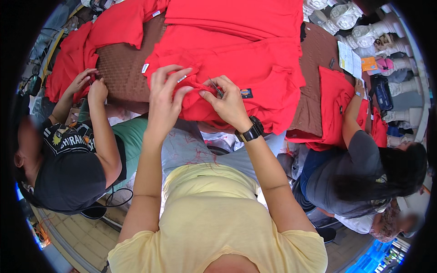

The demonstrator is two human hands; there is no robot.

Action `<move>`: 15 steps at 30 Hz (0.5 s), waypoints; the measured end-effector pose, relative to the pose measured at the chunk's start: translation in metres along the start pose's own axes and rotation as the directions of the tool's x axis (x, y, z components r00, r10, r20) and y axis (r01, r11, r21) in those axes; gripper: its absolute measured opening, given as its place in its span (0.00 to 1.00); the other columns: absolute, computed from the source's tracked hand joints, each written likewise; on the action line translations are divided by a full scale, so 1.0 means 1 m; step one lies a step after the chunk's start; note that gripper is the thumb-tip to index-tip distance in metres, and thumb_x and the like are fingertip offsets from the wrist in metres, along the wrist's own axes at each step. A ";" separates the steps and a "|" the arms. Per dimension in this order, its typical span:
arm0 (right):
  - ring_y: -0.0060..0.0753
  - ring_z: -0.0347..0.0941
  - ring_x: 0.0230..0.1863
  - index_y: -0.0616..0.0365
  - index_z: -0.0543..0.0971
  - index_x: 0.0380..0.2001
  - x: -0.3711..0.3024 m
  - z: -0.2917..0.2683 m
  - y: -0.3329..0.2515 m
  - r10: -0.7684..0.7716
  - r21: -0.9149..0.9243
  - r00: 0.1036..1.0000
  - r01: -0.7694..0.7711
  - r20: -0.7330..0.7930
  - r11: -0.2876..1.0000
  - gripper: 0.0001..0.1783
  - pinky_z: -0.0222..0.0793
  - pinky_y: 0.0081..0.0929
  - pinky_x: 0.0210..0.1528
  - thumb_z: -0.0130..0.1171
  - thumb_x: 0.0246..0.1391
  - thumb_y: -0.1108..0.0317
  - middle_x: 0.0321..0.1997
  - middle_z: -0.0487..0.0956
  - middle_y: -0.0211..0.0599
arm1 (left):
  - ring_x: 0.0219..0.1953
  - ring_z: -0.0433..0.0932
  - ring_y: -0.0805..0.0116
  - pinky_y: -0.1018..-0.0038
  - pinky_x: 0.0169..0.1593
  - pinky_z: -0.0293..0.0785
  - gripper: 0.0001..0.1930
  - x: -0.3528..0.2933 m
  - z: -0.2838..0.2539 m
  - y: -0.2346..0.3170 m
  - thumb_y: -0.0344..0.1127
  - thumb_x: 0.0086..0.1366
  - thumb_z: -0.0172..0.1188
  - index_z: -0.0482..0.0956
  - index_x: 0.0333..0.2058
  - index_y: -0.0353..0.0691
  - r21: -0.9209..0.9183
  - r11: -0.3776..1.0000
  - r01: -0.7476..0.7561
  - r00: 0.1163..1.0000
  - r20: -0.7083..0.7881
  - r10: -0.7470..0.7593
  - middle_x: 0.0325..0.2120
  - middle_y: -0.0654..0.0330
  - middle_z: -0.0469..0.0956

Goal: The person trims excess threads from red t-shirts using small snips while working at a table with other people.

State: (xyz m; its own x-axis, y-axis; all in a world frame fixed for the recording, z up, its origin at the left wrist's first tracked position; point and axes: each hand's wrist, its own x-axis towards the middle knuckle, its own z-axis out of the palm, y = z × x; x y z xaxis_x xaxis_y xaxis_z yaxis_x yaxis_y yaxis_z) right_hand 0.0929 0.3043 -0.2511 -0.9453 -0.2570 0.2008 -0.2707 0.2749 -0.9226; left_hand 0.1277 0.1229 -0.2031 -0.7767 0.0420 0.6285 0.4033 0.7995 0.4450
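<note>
Head camera: what lies closest to the wearer?

Their pale yellow shirt (209,200), then loose red threads (200,157) strewn over the lap.

And beyond that, the hands?

Both are at a red garment (273,84) spread on the table, just beyond the lap. The right hand (227,102), with a black watch (251,131) at its wrist, is closed around small metal snips (219,92), thumb and forefinger brought together by the cloth.

And the left?

The left hand (165,93) has its thumb and forefinger apart beside a small white tag (182,78). I can't tell whether any cloth is pinched there.

Which relation matters most?

The gathered fold lies between the two hands: left of the right fingertips, right of the left ones. The snips slant up and leftward, their tip just beside that fold, so the right hand is the nearer for cutting. The garment itself runs longest from side to side.

Anything farther off?

A red stack (232,16) behind it on the brown cover (120,66), and white balusters (343,16) at the upper right.
</note>
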 end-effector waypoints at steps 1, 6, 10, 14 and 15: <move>0.31 0.69 0.27 0.65 0.81 0.37 -0.001 -0.001 -0.001 -0.020 -0.012 1.000 0.020 -0.006 1.000 0.15 0.66 0.30 0.32 0.71 0.49 0.68 0.33 0.75 0.40 | 0.37 0.75 0.59 0.65 0.41 0.72 0.10 0.004 0.004 -0.002 0.25 0.59 0.65 0.81 0.41 0.36 -0.076 0.997 -0.017 0.997 0.072 0.022 0.35 0.55 0.75; 0.15 0.60 0.24 0.63 0.79 0.36 -0.010 -0.016 -0.016 0.153 0.182 0.988 -0.154 0.017 0.971 0.15 0.57 0.20 0.26 0.72 0.50 0.67 0.29 0.71 0.27 | 0.33 0.75 0.55 0.63 0.38 0.72 0.04 -0.001 0.021 0.013 0.21 0.58 0.63 0.77 0.32 0.32 -0.362 0.901 0.241 0.969 0.148 -0.199 0.28 0.53 0.73; 0.07 0.53 0.21 0.61 0.79 0.36 -0.019 -0.024 -0.009 0.198 0.307 0.980 -0.190 0.003 0.933 0.13 0.49 0.14 0.24 0.72 0.52 0.68 0.24 0.68 0.16 | 0.29 0.75 0.55 0.65 0.33 0.71 0.04 -0.016 0.032 0.028 0.21 0.60 0.62 0.75 0.32 0.31 -0.365 0.901 0.233 0.972 0.079 -0.220 0.27 0.52 0.72; 0.06 0.53 0.22 0.61 0.79 0.36 -0.027 -0.027 -0.003 0.215 0.308 0.976 -0.196 -0.028 0.931 0.11 0.50 0.14 0.23 0.71 0.52 0.70 0.25 0.71 0.17 | 0.30 0.78 0.66 0.71 0.34 0.74 0.04 -0.036 0.036 0.046 0.21 0.63 0.62 0.76 0.36 0.30 -0.471 0.747 0.469 0.883 0.233 -0.407 0.31 0.55 0.77; 0.06 0.53 0.22 0.61 0.79 0.37 -0.028 -0.027 -0.004 0.213 0.326 0.976 -0.192 -0.032 0.926 0.11 0.50 0.14 0.23 0.70 0.52 0.71 0.26 0.72 0.17 | 0.32 0.78 0.71 0.75 0.36 0.75 0.05 -0.038 0.039 0.048 0.21 0.64 0.62 0.77 0.37 0.30 -0.529 0.662 0.530 0.845 0.268 -0.462 0.32 0.56 0.79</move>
State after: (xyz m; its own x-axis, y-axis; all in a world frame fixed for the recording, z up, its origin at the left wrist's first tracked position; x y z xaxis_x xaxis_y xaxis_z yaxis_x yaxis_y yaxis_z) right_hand 0.1154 0.3355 -0.2442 -0.9866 -0.1629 0.0098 -0.0102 0.0013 -0.9999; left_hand 0.1577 0.1829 -0.2304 -0.9727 -0.1733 0.1545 0.1116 0.2346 0.9657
